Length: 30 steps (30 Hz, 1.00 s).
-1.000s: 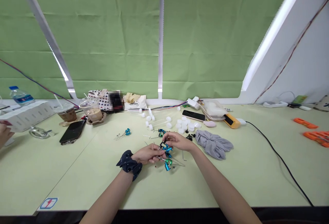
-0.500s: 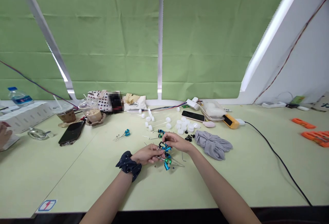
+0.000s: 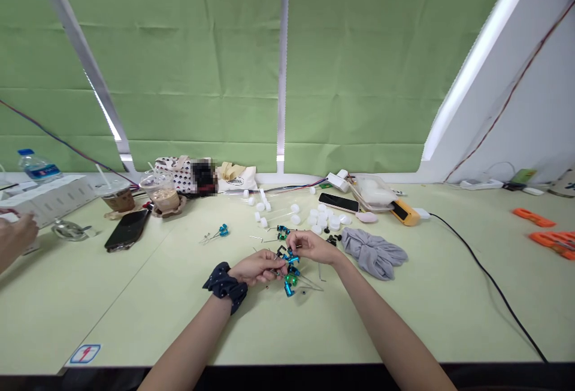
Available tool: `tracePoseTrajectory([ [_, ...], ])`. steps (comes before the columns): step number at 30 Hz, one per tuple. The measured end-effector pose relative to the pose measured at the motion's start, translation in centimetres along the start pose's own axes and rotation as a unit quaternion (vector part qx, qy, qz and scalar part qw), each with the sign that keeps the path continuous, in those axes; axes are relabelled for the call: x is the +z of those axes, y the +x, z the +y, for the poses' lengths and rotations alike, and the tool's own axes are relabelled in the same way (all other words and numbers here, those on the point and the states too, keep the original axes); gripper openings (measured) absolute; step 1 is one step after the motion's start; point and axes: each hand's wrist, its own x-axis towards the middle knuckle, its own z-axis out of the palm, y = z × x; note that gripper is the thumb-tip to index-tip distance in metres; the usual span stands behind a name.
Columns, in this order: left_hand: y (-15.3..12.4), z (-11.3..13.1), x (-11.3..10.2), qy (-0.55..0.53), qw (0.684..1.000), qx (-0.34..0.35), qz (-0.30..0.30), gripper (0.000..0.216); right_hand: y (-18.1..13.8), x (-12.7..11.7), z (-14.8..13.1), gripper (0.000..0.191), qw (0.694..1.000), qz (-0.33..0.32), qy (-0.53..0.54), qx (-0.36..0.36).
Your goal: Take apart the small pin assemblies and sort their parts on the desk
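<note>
OK, L hand (image 3: pixel 257 269) is mostly closed, thumb laid against the curled fingers, gripping small metal parts btwn them; exact pc. is hard to make out at this size. A black bracket (image 3: pixel 281 251) sticks up just by its thumb. R hand (image 3: pixel 313 247) is half curled, thumb & forefinger drawn close together at the top of a blue fitting (image 3: pixel 293 260); can't tell if it's pinching or only touching. The fitting sits btwn both hands, over the table (image 3: pixel 251 337), w/ a green fitting (image 3: pixel 291 280) & another blue pc. (image 3: pixel 288 290) just below, nearer the person. Thin metal rods (image 3: pixel 311 283) stick out to the R of those. Black bits (image 3: pixel 332 239) lie near the R wrist, w/ a gray cloth (image 3: pixel 375 254) just beside. White caps (image 3: pixel 322 218) are scattered farther back, near a phone (image 3: pixel 339 202).
</note>
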Motion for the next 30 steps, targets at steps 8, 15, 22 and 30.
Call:
tracePoseTrajectory([
  [8, -0.2, 0.2, 0.2, -0.001, 1.000, 0.008, -0.002, 0.035, 0.2, -0.6, 1.3, 0.030, 0.981, 0.130, 0.104, 0.094],
  [15, -0.1, 0.2, 0.3, 0.004, 0.999, 0.028, 0.019, 0.038, 0.5, 0.1, 1.7, 0.041, 0.972, 0.093, 0.080, 0.201],
  [22, -0.1, 0.2, 0.3, 0.007, 1.000, 0.024, 0.015, 0.039, 0.1, 0.0, 0.6, 0.038, 0.993, 0.026, 0.039, 0.106],
  [30, 0.0, 0.1, 0.1, 0.008, 1.000, 0.015, 0.006, 0.038, 0.3, 0.7, 1.4, 0.040, 0.982, 0.059, -0.009, 0.179],
])
